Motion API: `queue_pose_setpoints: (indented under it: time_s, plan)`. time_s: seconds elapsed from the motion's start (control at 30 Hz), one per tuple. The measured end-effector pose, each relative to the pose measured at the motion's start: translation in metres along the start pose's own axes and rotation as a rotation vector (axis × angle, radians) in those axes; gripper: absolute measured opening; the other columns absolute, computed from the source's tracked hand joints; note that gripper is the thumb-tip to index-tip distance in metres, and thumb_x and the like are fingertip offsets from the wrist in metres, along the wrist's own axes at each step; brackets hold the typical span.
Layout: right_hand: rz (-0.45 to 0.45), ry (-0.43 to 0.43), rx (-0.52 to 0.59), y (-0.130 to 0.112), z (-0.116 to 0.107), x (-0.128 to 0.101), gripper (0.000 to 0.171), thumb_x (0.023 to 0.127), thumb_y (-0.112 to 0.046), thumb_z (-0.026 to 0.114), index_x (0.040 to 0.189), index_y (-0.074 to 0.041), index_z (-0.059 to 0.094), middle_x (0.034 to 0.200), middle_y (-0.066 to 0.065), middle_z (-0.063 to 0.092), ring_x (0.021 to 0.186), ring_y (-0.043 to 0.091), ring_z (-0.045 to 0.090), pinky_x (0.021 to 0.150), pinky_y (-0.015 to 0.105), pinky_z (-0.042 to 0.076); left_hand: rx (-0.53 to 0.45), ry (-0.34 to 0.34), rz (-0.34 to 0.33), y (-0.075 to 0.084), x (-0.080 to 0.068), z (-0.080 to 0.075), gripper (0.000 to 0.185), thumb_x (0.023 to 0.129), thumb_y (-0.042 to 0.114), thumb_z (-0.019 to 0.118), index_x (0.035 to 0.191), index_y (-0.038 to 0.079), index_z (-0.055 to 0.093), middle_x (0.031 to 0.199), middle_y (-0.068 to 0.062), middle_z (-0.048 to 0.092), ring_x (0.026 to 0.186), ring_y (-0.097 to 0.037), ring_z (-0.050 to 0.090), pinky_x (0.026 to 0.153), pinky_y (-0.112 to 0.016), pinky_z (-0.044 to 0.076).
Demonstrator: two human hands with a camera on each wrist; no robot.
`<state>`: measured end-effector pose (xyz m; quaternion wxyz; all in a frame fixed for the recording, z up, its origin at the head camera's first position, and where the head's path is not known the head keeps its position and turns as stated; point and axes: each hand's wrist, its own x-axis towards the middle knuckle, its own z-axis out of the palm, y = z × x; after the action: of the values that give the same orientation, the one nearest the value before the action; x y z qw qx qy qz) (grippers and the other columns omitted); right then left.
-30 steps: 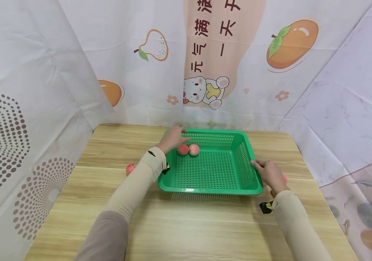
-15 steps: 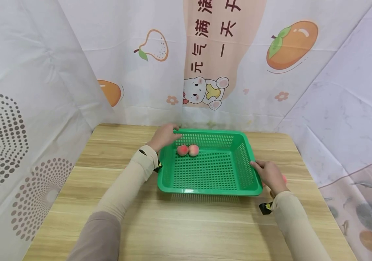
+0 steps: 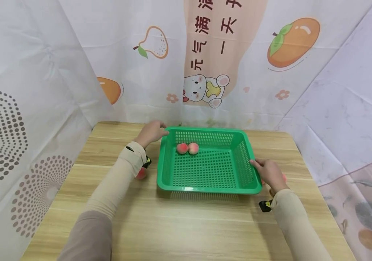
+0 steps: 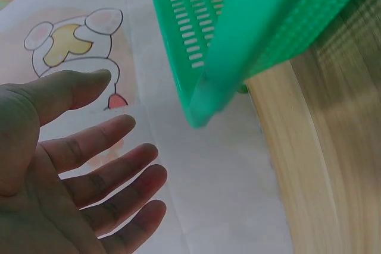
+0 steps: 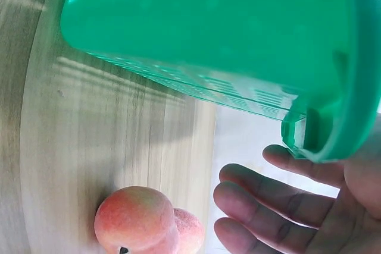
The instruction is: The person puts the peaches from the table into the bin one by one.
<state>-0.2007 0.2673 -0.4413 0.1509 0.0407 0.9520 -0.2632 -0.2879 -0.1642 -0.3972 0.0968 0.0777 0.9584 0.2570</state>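
A green plastic basket (image 3: 205, 190) with slotted sides stands on the wooden table. Inside, by its far left corner, two peaches (image 3: 193, 148) lie side by side. My left hand (image 3: 151, 133) is just off that corner, fingers spread and nothing in the palm; the left wrist view shows the hand (image 4: 77, 165) apart from the rim (image 4: 205, 99). On the right side, my right hand (image 3: 270, 174) pinches the rim, thumb over the top. Its other fingers (image 5: 262, 206) extend loosely below and outside. Peaches (image 5: 134, 218) lie on the table below this hand.
Another peach (image 3: 141, 173) lies left of the basket, partly hidden by the left wrist. Printed curtains (image 3: 153, 90) hang behind the table's far edge and along both sides. The wooden tabletop (image 3: 186, 232) extends in front of the basket.
My left hand has moved left, from over the basket's far left corner to outside it. The left peach now shows on the other side of the forearm. The right hand and basket stay nearly in place.
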Motion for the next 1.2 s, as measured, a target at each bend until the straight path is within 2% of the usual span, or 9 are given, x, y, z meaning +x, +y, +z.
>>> queue_pose_setpoints:
  time_s: [0.13, 0.3, 0.47, 0.67, 0.93, 1.2]
  plan:
    - [-0.009, 0.008, 0.000, -0.001, -0.001, 0.001, 0.068, 0.103, -0.051, 0.037, 0.145, 0.002, 0.041, 0.130, 0.029, 0.057, 0.108, 0.038, 0.059, 0.100, 0.060, 0.042, -0.002, 0.006, -0.011, -0.008, -0.002, -0.005, 0.044, 0.096, 0.028, 0.059, 0.131, 0.001, 0.058, 0.138, -0.017, 0.057, 0.127, -0.035, 0.053, 0.104, -0.049, 0.044]
    - [-0.017, 0.016, -0.001, 0.001, -0.002, 0.000, 0.068, 0.103, -0.050, 0.037, 0.145, 0.002, 0.040, 0.138, 0.031, 0.051, 0.121, 0.046, 0.052, 0.101, 0.061, 0.042, 0.002, 0.005, -0.030, -0.016, -0.006, -0.012, 0.044, 0.096, 0.029, 0.059, 0.129, 0.001, 0.058, 0.135, -0.019, 0.058, 0.125, -0.036, 0.054, 0.103, -0.049, 0.044]
    - [-0.026, 0.031, -0.010, 0.002, 0.000, 0.000, 0.067, 0.103, -0.049, 0.038, 0.144, 0.003, 0.042, 0.135, 0.031, 0.052, 0.119, 0.046, 0.054, 0.100, 0.061, 0.042, 0.032, -0.021, -0.050, -0.022, -0.012, -0.016, 0.045, 0.095, 0.029, 0.060, 0.128, -0.002, 0.059, 0.133, -0.022, 0.058, 0.123, -0.038, 0.055, 0.102, -0.050, 0.044]
    - [-0.035, 0.037, -0.025, 0.003, 0.001, 0.001, 0.069, 0.102, -0.052, 0.037, 0.143, 0.004, 0.042, 0.134, 0.032, 0.053, 0.118, 0.046, 0.054, 0.099, 0.061, 0.042, 0.029, -0.041, -0.073, -0.031, -0.018, -0.015, 0.046, 0.094, 0.028, 0.062, 0.127, -0.003, 0.059, 0.132, -0.022, 0.059, 0.122, -0.038, 0.055, 0.102, -0.050, 0.044]
    - [-0.028, 0.027, -0.027, 0.000, 0.001, 0.000, 0.070, 0.102, -0.053, 0.036, 0.144, 0.003, 0.042, 0.138, 0.032, 0.049, 0.124, 0.049, 0.049, 0.101, 0.062, 0.040, 0.029, -0.087, -0.161, -0.048, -0.025, -0.015, 0.047, 0.094, 0.030, 0.061, 0.128, -0.002, 0.059, 0.136, -0.022, 0.056, 0.127, -0.040, 0.050, 0.106, -0.052, 0.041]
    - [-0.016, 0.037, -0.023, 0.000, 0.002, -0.001, 0.068, 0.103, -0.051, 0.037, 0.144, 0.003, 0.041, 0.137, 0.032, 0.050, 0.120, 0.047, 0.052, 0.099, 0.061, 0.042, 0.046, -0.109, -0.196, -0.064, -0.032, -0.012, 0.049, 0.094, 0.031, 0.062, 0.129, -0.003, 0.058, 0.136, -0.025, 0.055, 0.126, -0.042, 0.050, 0.104, -0.053, 0.042]
